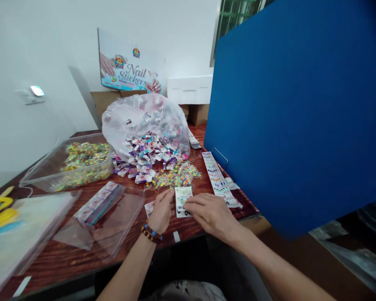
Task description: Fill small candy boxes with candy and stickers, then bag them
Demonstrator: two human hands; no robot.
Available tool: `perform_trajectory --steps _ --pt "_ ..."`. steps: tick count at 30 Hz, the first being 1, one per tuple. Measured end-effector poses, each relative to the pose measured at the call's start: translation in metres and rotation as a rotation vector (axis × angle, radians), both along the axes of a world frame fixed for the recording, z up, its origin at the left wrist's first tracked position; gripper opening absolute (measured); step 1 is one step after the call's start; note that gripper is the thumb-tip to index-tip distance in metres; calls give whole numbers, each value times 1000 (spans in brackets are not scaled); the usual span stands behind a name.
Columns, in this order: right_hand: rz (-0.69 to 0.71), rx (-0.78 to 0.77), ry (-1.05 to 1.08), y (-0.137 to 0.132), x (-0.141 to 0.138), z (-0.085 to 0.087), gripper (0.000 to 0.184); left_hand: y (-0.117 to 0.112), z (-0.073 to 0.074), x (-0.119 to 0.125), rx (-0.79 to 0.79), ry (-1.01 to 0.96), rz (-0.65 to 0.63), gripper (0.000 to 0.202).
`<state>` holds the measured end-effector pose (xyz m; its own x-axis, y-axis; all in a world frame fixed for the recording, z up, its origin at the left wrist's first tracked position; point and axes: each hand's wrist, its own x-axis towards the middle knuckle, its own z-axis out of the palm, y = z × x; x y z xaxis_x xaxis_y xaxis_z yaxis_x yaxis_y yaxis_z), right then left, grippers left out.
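My right hand (209,213) lies with its fingertips on the lower part of a small nail sticker sheet (183,201), which stands between my two hands on the wooden table (65,259). My left hand (161,211), wearing a beaded bracelet (151,233), is against the sheet's left edge. Under that hand, a small printed packet (149,208) is partly hidden. A heap of wrapped sticker packets (147,156) and loose colourful bits (175,175) lies just beyond my fingers.
A blue panel (288,113) stands at the right, with a long strip of sticker sheets (217,177) beside it. A clear tub of colourful bits (84,163), a torn plastic bag (144,117), clear plastic sleeves (97,219), cardboard boxes (106,102) and a Nail Stickers poster (130,60) surround the work area.
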<state>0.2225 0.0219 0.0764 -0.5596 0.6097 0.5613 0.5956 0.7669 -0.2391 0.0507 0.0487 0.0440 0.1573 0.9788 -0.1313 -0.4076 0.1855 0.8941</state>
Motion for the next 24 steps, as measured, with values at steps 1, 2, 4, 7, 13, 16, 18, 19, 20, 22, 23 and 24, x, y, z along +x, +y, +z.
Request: perform_trajectory --steps 1,2,4,7,13,16,18,19,20,22,23,24 --pt "-7 16 -46 -6 -3 -5 22 -1 1 -1 3 -9 -19 33" --pt "-1 4 -66 -10 -5 -10 21 -2 2 -2 12 6 -39 33" --pt "30 -82 -2 -11 -3 -14 19 -4 2 -5 42 82 -70 32" --pt "-36 -256 269 0 6 -15 22 -6 1 -6 100 207 -122 27" --pt "-129 -612 447 29 9 -25 13 -9 -6 -3 206 335 -247 23" --pt "-184 -540 492 34 7 -28 12 -10 -11 -4 85 345 -236 25" --pt "-161 -555 518 34 6 -26 13 -10 -14 -4 15 336 -188 26" --pt "-129 -601 534 34 5 -25 14 -11 -14 -4 0 328 -161 26" --pt "-91 -667 550 33 5 -25 14 -10 -15 -4 -4 322 -143 26" --pt "-23 -837 575 32 3 -29 14 -10 -17 -2 6 310 -123 25" --pt "-8 -916 584 32 2 -32 14 -10 -18 -1 18 299 -110 24" --pt "-14 -970 594 31 0 -37 14 -10 -19 0 32 287 -98 24"
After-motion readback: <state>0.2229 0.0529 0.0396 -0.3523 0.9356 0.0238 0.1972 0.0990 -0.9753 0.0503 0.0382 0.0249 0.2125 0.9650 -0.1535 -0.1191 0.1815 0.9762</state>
